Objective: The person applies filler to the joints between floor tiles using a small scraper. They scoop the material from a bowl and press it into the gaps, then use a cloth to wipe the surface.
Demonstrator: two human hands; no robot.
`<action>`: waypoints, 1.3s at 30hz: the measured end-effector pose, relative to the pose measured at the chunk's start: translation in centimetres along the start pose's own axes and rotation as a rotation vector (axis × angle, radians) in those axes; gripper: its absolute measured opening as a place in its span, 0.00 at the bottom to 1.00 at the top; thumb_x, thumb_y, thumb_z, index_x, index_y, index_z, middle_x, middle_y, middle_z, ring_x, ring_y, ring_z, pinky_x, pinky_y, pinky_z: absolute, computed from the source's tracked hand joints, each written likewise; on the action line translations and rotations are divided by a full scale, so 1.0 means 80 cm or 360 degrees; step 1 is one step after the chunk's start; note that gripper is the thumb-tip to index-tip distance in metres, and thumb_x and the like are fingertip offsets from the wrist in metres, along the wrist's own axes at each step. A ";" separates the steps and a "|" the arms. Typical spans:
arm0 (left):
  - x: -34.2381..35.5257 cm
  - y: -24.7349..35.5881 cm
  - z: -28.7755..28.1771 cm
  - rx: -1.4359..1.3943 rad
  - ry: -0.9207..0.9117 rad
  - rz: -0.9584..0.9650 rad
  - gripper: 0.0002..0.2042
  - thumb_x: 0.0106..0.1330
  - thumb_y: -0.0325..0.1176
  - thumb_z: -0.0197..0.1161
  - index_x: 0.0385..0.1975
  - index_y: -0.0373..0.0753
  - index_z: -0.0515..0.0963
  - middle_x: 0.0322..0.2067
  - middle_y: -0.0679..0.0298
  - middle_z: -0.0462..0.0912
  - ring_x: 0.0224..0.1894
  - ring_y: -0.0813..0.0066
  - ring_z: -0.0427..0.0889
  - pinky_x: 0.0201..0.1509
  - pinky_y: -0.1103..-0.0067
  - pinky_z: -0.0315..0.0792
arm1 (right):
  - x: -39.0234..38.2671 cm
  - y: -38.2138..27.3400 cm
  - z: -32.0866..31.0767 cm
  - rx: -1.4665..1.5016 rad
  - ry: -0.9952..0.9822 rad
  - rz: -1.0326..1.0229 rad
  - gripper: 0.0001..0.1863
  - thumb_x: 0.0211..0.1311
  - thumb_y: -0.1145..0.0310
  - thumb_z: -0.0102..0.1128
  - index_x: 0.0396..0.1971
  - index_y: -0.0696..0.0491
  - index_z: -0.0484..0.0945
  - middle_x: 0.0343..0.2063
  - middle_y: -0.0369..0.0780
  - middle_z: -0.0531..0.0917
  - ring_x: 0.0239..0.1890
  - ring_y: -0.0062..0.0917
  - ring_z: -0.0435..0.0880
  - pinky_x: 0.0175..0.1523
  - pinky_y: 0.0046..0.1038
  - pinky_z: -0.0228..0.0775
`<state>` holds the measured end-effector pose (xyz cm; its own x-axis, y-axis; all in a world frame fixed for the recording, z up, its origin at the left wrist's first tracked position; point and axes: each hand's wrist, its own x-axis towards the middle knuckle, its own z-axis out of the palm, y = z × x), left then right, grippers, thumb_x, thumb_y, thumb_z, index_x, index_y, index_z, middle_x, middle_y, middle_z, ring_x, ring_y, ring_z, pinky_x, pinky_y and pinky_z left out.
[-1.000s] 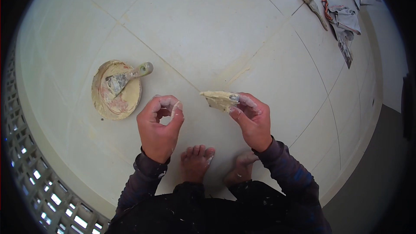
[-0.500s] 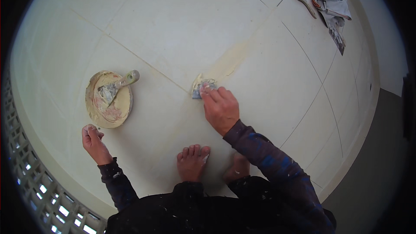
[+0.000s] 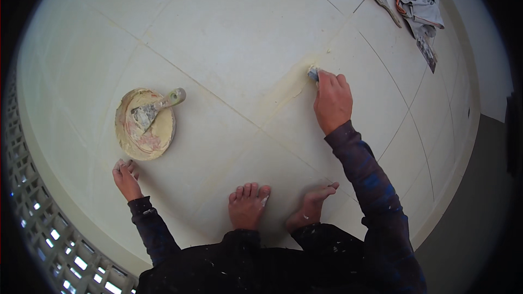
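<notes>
"Since we're going from the left, what is the left hand [image 3: 126,179] doing?"

"Its fingers curl inward, just beside a shallow round bowl [image 3: 119,133] crusted with cream-coloured paste. I can't tell whether anything sits between them. Perhaps the arm is held out there for balance."

"Why does that metal-bladed scraper with a greenish-grey handle [image 3: 154,110] lie in the bowl?"

"Its blade rests in the paste while the handle juts over the right rim, which probably keeps the grip cleaner and easy to find."

"And the bowl's own spot?"

"It stands on the glossy off-white tiled floor [image 3: 218,27], left of both feet, likely to be within reach yet out of the right arm's way."

"What comes further right?"

"A pale yellow streak of paste [image 3: 283,91] slants across the floor, seemingly along a tile joint. At its upper part is a small flat grey spreader [image 3: 313,72], pinched in the fingers of the right hand [image 3: 333,100]. Such a close hold presumably gives finer control of the edge."

"What about the far right?"

"A worn brush with pale bristles [image 3: 383,4], a crumpled grey-white cloth with orange edging [image 3: 422,8] and a paste-spattered metal blade [image 3: 427,55] lie grouped together, perhaps parked well apart from the wet streak."
</notes>
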<state>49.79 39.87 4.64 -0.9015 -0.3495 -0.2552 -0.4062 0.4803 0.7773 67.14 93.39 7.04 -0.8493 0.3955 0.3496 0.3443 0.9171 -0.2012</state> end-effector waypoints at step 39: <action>0.012 0.195 0.174 -0.1686 -0.0624 -0.0306 0.27 0.75 0.46 0.50 0.70 0.40 0.64 0.68 0.59 0.69 0.69 0.62 0.69 0.74 0.61 0.63 | 0.162 -0.100 0.044 0.1078 -0.0781 -0.0297 0.13 0.61 0.78 0.58 0.47 0.59 0.78 0.40 0.45 0.84 0.42 0.39 0.79 0.51 0.37 0.73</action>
<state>40.50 58.21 8.54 -0.8981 0.0205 -0.4393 -0.3803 -0.5380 0.7523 51.94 90.98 9.95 -0.9992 0.0313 0.0267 0.0014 0.6753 -0.7375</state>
